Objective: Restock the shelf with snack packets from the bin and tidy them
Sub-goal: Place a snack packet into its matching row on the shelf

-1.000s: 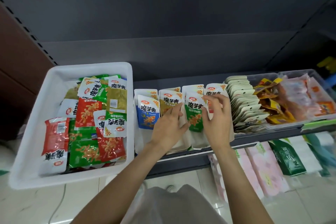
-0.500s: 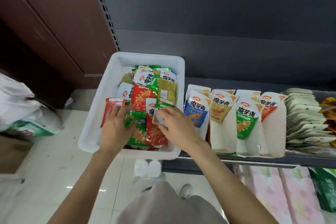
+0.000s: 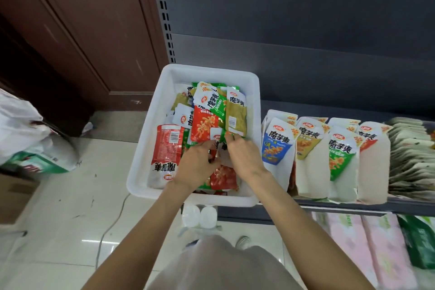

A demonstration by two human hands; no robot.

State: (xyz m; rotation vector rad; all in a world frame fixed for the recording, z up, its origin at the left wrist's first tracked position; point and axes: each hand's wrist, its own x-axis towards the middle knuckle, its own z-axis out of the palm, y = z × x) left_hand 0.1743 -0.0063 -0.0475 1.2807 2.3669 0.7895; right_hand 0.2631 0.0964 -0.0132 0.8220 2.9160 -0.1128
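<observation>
Head view: a white plastic bin (image 3: 150,155) sits at the left end of the dark shelf (image 3: 353,206), heaped with snack packets in red, green and olive; both hands reach into its middle. The left hand (image 3: 197,167) lies over the heap with fingers curled down onto a packet, fingertips beside a red and white packet (image 3: 217,139) at the centre; whether it truly grips that packet cannot be told, since the fingers hide the contact. The right hand (image 3: 242,158) has fingers bent and pinching the edge of a green packet (image 3: 229,135) just beside the left hand; the 2 hands nearly touch. A long red packet (image 3: 168,148) lies along the bin's left wall; an olive packet (image 3: 236,115) lies near the right wall. On the shelf right of the bin stand 4 rows of packets: blue (image 3: 275,146), yellow (image 3: 308,142), green (image 3: 341,158) and red (image 3: 370,139); beyond them a fanned stack of pale pouches (image 3: 410,160). Below the shelf lie pink wrapped packs (image 3: 367,242); the floor is pale tile (image 3: 58,219).
</observation>
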